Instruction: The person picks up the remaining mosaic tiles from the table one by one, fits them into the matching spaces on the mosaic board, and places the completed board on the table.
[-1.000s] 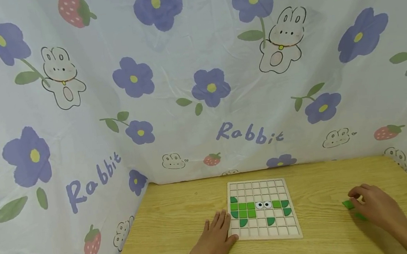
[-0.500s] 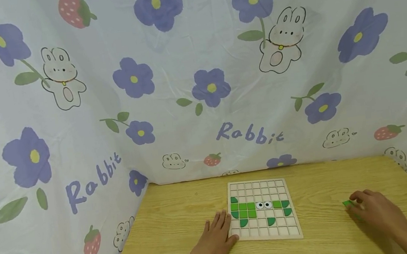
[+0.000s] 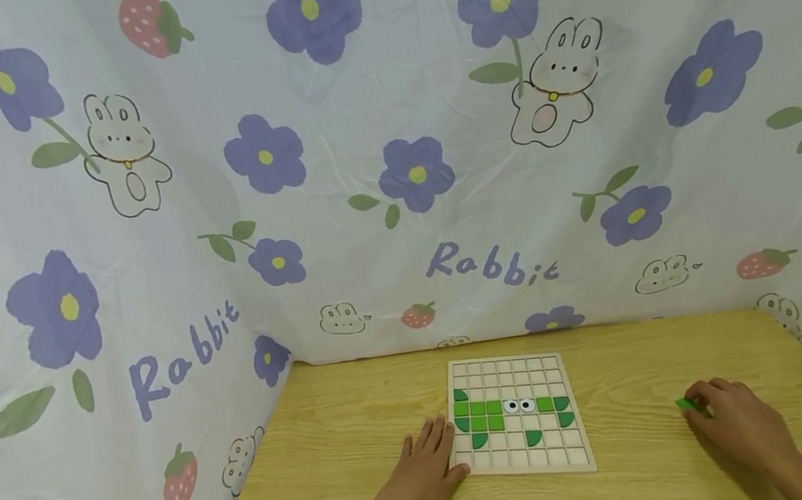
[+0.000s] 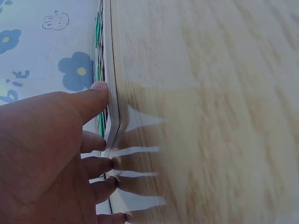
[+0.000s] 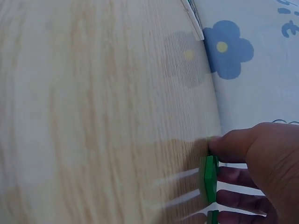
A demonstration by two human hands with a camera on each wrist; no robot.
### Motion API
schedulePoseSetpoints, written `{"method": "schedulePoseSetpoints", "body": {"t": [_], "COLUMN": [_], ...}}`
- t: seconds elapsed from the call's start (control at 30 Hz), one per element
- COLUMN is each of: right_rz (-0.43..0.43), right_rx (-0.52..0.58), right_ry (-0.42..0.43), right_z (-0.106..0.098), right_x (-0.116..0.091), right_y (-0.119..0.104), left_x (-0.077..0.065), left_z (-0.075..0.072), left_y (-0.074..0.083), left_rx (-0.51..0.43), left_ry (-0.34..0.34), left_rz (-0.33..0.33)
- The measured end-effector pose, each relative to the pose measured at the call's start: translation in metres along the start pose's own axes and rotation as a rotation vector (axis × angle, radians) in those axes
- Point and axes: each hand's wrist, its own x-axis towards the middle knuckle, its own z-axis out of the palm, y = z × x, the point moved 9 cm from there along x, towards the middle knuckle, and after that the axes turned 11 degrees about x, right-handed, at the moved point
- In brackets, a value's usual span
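A pale square grid board lies on the table, with light green square tiles, dark green quarter-round tiles and two eye tiles set in it. My left hand lies flat with spread fingers at the board's left edge; the left wrist view shows its thumb against the board's side. Far to the right, my right hand curls its thumb and fingers at a small green tile. In the right wrist view, the fingertips touch this green tile low on the tabletop, and a second green piece shows below.
The wooden table is backed by a white curtain printed with purple flowers, rabbits and strawberries. The curtain also hangs along the left side. Bare wood lies between the board and my right hand.
My right hand has shifted slightly and its fingers have closed in lower around the green tile; another green piece seen under the palm is now hidden. My left hand has not moved.
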Motion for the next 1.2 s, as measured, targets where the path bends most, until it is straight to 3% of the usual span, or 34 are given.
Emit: {"method": "schedulePoseSetpoints", "body": {"t": [0.33, 0.83, 1.2], "right_rz": [-0.01, 0.012, -0.032], "right_rx": [0.004, 0.024, 0.046], "right_ry": [0.057, 0.03, 0.09], "right_z": [-0.001, 0.001, -0.004], "right_x": [0.001, 0.002, 0.002], "right_y": [-0.004, -0.002, -0.021], "left_x": [-0.001, 0.0, -0.001], "left_z": [0.0, 0.003, 0.002], "left_y": [0.0, -0.001, -0.001], "left_rx": [0.002, 0.005, 0.004], "left_ry": [0.009, 0.004, 0.01], "left_rz": [0.008, 0.0, 0.006]}}
